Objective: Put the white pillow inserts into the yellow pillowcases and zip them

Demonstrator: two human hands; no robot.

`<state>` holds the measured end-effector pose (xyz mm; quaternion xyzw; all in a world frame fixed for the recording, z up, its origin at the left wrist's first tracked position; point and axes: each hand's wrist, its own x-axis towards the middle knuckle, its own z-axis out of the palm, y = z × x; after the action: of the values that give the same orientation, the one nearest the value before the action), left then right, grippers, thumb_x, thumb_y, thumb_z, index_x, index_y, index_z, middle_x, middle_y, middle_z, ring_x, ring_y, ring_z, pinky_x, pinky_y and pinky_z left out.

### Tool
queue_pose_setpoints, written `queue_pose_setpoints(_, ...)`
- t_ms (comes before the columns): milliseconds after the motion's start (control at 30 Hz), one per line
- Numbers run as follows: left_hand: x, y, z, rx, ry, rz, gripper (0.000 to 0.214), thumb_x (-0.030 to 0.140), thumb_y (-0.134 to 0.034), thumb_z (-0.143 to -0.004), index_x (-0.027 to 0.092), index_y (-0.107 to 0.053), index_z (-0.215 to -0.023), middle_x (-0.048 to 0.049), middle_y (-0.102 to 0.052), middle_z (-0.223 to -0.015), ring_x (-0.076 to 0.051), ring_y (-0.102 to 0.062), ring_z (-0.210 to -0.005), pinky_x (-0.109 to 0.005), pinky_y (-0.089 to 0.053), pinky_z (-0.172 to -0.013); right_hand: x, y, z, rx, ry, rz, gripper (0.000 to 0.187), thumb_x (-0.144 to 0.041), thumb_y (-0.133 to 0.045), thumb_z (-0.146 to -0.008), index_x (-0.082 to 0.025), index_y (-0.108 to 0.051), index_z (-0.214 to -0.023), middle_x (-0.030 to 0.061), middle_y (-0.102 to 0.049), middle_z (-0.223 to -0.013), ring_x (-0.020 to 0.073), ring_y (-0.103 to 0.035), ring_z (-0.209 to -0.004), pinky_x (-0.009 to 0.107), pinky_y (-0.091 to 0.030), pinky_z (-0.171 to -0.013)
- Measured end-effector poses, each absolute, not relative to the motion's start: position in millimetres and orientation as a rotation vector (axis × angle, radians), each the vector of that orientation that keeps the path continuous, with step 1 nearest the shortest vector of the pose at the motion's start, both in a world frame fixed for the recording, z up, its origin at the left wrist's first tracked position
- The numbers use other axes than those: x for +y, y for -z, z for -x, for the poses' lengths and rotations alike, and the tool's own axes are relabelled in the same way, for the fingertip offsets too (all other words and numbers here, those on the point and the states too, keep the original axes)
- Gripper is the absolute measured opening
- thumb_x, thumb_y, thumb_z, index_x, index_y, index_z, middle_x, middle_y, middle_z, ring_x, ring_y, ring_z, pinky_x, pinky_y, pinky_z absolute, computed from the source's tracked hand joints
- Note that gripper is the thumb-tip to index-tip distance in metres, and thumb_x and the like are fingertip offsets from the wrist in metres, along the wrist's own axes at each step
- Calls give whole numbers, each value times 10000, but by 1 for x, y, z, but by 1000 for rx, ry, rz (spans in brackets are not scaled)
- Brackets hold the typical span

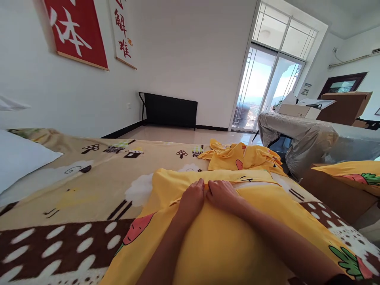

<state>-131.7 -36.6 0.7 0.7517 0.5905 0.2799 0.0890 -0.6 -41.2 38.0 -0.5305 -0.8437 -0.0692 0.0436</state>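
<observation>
A yellow pillow in a carrot-print case (225, 241) lies on the bed in front of me. My left hand (191, 200) and my right hand (223, 194) rest side by side on its far end, fingers curled and pinching the yellow fabric near the case's open edge. A strip of white pillow (252, 184) shows just beyond my right hand. Further back lies a crumpled heap of the same yellow cloth (240, 156).
The bed carries a beige and brown cartoon-print blanket (89, 186). A white pillow (18, 156) lies at the left. A plastic-wrapped piece of furniture (303, 138) and cardboard boxes (335, 190) stand to the right. A black radiator (170, 111) and a glass door (264, 87) are at the far wall.
</observation>
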Motion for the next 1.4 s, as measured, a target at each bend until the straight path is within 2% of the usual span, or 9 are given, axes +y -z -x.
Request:
queue_pose_setpoints(100,-35,2,133,1716,-843,-2229,191,168,-293,-917,210,-423,-783,-51,-626,-811,-172,-573,-720,-272,-362,-625,-40,-35,4,-2625,207,1598,286,-240,-320,-948,-144,-587,-980,118,-686,-877,199,-642,-761,285,-386,-660)
queue_pose_setpoints(300,-33,4,134,1709,-870,-2200,203,168,-281,-924,207,-421,-782,-53,-621,-791,-175,-584,-730,-278,-361,-637,-39,-38,-7,-2651,203,1563,255,-249,-335,-964,-154,-571,-977,106,-675,-927,196,-634,-826,280,-393,-695)
queue_pose_setpoints(533,-32,4,135,1679,-919,-2172,223,237,-252,-943,215,-406,-782,-54,-614,-772,-196,-593,-737,-283,-352,-642,-39,-44,-30,-2510,313,1535,226,-231,-386,-960,-157,-595,-916,95,-631,-995,189,-558,-989,280,-379,-808)
queue_pose_setpoints(800,-33,2,136,1655,-938,-2144,219,254,-263,-935,224,-368,-745,-44,-598,-739,-189,-570,-696,-276,-340,-625,-38,-44,-49,-2378,240,1676,240,-264,-387,-960,-173,-573,-839,50,-639,-885,149,-589,-776,263,-289,-628)
queue_pose_setpoints(1233,-30,4,136,1624,-932,-2113,223,272,-277,-935,225,-376,-741,-53,-609,-759,-196,-579,-731,-281,-363,-663,-35,-47,-83,-2239,174,1759,242,-269,-438,-927,-188,-564,-737,27,-649,-767,140,-552,-685,256,-231,-571)
queue_pose_setpoints(1400,-33,0,136,1619,-927,-2098,227,265,-278,-929,228,-357,-719,-46,-595,-736,-187,-562,-703,-278,-360,-656,-35,-45,-97,-2161,186,1801,238,-273,-449,-917,-194,-580,-735,27,-650,-765,152,-549,-696,257,-260,-597)
